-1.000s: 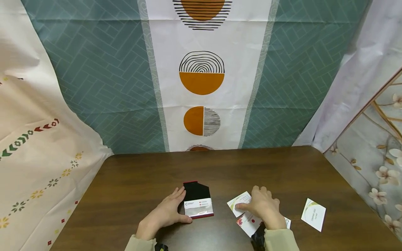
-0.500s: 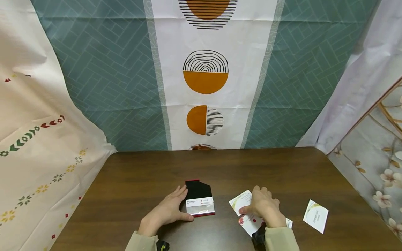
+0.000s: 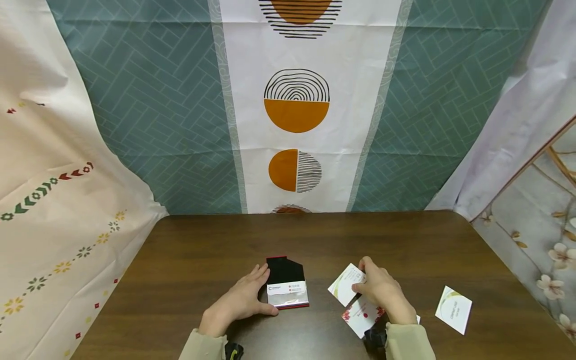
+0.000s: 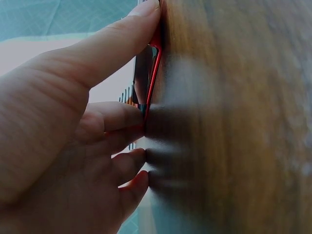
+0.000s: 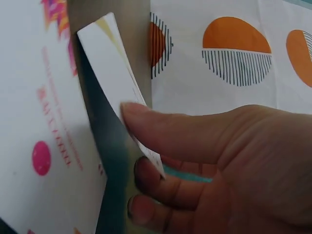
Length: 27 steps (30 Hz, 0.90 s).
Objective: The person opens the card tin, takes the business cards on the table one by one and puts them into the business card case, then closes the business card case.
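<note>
Green herringbone cloth [image 3: 157,100] with a white central panel [image 3: 351,125] hangs behind your brown wooden table [image 3: 216,240], flanked by cream embroidered cloth [image 3: 58,260] on the left and blossom-printed cloth [image 3: 517,270] on the right. Your left hand [image 3: 240,302] is spread, thumb and fingers touching the left side of a red-edged black card case [image 3: 285,270]; your right hand [image 3: 384,292] pinches a white card with a yellow-green curve [image 3: 347,283] between thumb and fingers. The case lies on the table, well apart from that pinched card, a white logo card [image 3: 276,289] across its nearer half. Crowding your right hand, a red-flowered card [image 3: 360,316] lies on the near side of the pinched one, your black wrist strap [image 3: 375,337] by its edge. Farther right, another white card [image 3: 453,310] lies alone; smallest, a white corner [image 3: 418,319] peeks out beside your right sleeve [image 3: 409,342].
</note>
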Available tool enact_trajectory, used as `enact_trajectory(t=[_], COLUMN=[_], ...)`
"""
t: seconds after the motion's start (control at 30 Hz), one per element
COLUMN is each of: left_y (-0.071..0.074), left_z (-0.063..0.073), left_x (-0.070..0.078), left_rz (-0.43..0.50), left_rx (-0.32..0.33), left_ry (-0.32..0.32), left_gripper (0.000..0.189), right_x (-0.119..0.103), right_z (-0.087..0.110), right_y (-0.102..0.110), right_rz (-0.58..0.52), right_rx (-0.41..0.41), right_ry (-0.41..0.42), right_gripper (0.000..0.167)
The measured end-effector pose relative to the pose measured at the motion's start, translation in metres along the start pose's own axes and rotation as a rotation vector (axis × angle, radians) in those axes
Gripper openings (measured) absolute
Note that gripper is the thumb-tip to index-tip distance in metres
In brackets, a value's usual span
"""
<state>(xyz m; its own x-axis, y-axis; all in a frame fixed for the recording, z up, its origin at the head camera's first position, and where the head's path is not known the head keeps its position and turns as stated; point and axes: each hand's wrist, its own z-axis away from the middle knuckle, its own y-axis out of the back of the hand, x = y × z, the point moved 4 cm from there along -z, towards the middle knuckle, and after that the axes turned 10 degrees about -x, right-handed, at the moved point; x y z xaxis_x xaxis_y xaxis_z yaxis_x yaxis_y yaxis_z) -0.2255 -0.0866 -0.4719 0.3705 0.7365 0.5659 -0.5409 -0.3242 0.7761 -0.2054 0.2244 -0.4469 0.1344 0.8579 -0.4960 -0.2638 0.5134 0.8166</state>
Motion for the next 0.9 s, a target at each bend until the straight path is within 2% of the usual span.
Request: enact_trajectory(t=[0.1,0.23,0.47,0.6,0.7,0.9], left_y=[0.0,0.001,0.002,0.003,0.004,0.001], left_z=[0.0,0.0,0.0,0.0,0.0,0.001], left_x=[0.0,-0.001,-0.002,-0.001,0.0,0.001], left_rz=[-0.002,-0.001,-0.009,-0.011,-0.015,0.0], left_rx=[-0.002,0.001,0.0,0.006,0.009,-0.002], left_ry=[0.001,0.005,0.015,0.009,0.01,0.02], left_gripper=[0.102,0.102,0.102,0.102,0.102,0.102], right_x=[-0.005,-0.014,-0.024,-0.03,-0.036,-0.046], right_z=[-0.002,-0.004,-0.007,-0.009,-0.01,-0.014], right_y=[0.002,0.004,0.007,0.01,0.01,0.001], right_rz=[-0.043,-0.089,-0.152,-0.195,-0.255,-0.398], right_rx=[0.024,0.063,0.097,0.126,0.103,-0.013], right_ry=[0.077,0.153,0.187,0.23,0.252,0.246], right_gripper=[0.034,0.034,0.013,0.008,0.005,0.004])
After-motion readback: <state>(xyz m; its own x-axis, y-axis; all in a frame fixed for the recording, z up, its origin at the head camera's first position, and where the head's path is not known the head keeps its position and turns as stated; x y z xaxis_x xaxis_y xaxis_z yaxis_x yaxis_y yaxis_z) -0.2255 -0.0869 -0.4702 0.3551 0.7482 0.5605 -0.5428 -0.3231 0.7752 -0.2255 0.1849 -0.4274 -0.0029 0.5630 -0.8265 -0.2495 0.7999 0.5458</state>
